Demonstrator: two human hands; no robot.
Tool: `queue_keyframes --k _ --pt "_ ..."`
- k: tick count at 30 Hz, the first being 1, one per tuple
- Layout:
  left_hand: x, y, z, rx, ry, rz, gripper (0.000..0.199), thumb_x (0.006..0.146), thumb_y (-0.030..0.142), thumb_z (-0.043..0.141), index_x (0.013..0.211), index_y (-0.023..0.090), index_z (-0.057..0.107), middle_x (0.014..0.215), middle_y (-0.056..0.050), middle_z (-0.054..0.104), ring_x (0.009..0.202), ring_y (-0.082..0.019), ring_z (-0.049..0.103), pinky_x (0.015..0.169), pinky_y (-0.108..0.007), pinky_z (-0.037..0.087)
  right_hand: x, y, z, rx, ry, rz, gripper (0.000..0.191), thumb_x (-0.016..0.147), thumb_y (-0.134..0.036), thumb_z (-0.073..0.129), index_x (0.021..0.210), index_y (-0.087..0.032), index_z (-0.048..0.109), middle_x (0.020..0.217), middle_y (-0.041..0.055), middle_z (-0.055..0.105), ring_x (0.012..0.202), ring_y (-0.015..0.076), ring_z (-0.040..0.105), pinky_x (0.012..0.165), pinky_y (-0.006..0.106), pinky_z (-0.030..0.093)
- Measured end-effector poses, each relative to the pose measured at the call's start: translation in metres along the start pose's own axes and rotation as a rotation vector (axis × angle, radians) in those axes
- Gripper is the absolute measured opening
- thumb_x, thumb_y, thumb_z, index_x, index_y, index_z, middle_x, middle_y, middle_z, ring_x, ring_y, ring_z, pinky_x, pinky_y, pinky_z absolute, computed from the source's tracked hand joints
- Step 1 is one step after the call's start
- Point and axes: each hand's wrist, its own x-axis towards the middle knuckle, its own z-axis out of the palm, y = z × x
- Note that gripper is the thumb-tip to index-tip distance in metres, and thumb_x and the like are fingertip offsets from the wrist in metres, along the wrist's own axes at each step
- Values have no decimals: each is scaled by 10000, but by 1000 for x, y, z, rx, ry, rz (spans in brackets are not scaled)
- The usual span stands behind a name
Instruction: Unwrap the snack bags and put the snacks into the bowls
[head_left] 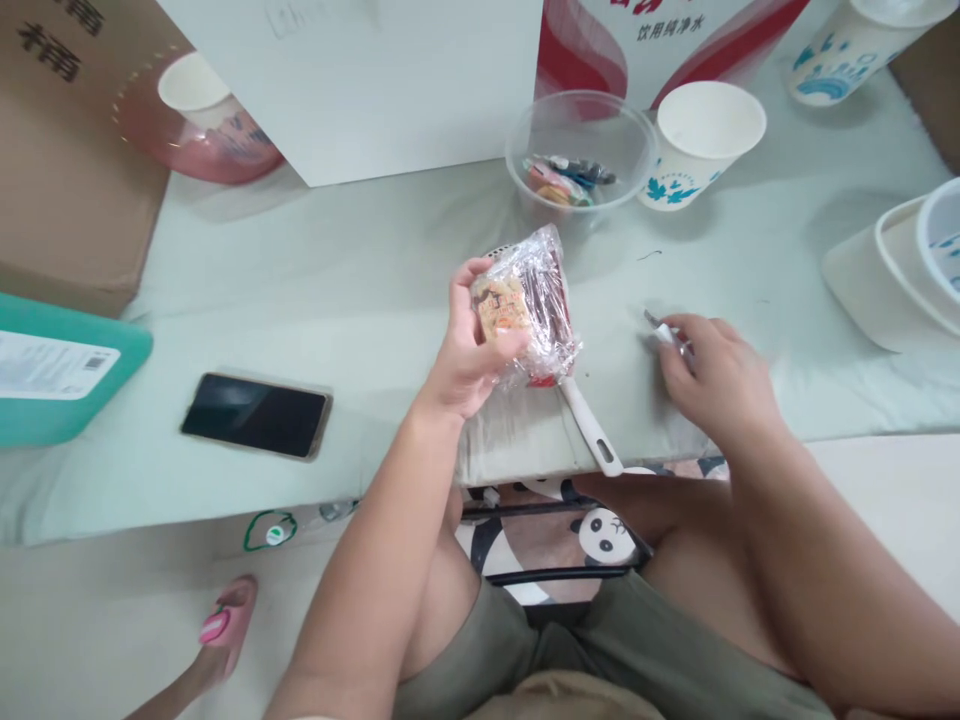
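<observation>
My left hand (pixel 469 350) is closed around a clear-plastic-wrapped package (pixel 546 290), which has a yellowish printed patch and dark red showing through the film. From its lower right end sticks out a white handle (pixel 591 425) with an oval hole; whether that handle belongs to something wrapped inside or lying underneath, I cannot tell. To the right, just over the table, my right hand (pixel 716 375) pinches a small slim tool (pixel 663 330) with a grey tip and a whitish part. The fingers hide most of that tool, so its kind is unclear.
Behind the package stands a clear plastic bowl (pixel 581 205) with small colourful items, beside a paper cup (pixel 701 150). A white bucket-like container (pixel 870 285) is at right. A phone (pixel 256 414) lies left, near a green box (pixel 67 375). White boxes (pixel 405 90) line the back.
</observation>
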Motion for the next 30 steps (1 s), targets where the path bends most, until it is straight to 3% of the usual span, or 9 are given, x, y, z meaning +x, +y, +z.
queue_keyframes --k 3,5,8,12,16,19,22,25,30 --pt "-1 0 3 31 -69 30 854 795 531 813 1433 432 255 1315 -64 604 1041 -231 715 804 -372 598 1 -17 -1 378 24 61 379 956 -366 501 1295 -229 597 1053 102 674 677 201 650 640 390 542" --pt "-3 -1 7 46 -117 49 839 768 481 826 1397 399 277 1224 -53 602 939 -202 700 781 -357 584 -2 -32 -2 685 -83 124 378 980 -423 502 1320 -261 539 942 35 657 518 131 564 481 301 459" --pt "-6 -2 14 97 -118 114 744 769 378 772 1345 359 300 1100 -26 579 846 -168 647 769 -339 558 -9 -54 -4 1034 -317 188 351 964 -458 540 1254 -259 546 741 -42 600 427 94 475 382 233 326" --pt "-9 -2 19 312 -15 239 678 757 335 713 1338 321 363 1203 -61 606 950 -203 640 873 -372 542 -14 -72 -6 1324 -499 253 277 900 -456 593 1020 -205 596 621 -57 569 377 74 397 353 230 267" --pt "-9 -2 18 469 31 278 623 759 426 722 1314 288 474 1260 -76 658 1045 -247 662 944 -390 520 -18 -80 -6 1471 -593 242 433 862 -593 671 1087 -245 543 660 -73 597 413 99 498 381 233 352" --pt "-8 -2 17 487 27 284 584 771 505 722 1279 287 532 1251 -76 692 1069 -268 674 954 -402 519 -19 -84 -5 1520 -617 231 480 882 -661 640 1164 -295 510 682 -94 564 398 81 440 383 217 293" --pt "-8 -5 18 467 15 307 532 802 526 706 1256 286 563 1223 -69 711 1061 -263 685 960 -407 521 -20 -85 -5 1553 -671 275 385 890 -611 601 1000 -245 552 603 -91 468 377 61 299 370 212 194" --pt "-8 -7 18 448 7 320 505 827 523 699 1253 282 572 1239 -69 714 1082 -258 694 967 -402 529 -20 -85 -9 1562 -683 296 386 832 -599 631 889 -228 539 530 -80 469 371 81 350 355 221 254" --pt "-9 -8 18 455 -2 332 456 870 527 661 1241 285 554 1217 -68 715 1069 -257 700 965 -404 535 -22 -88 -14 1494 -729 289 464 792 -659 672 920 -234 537 472 -66 546 337 127 444 320 242 301"
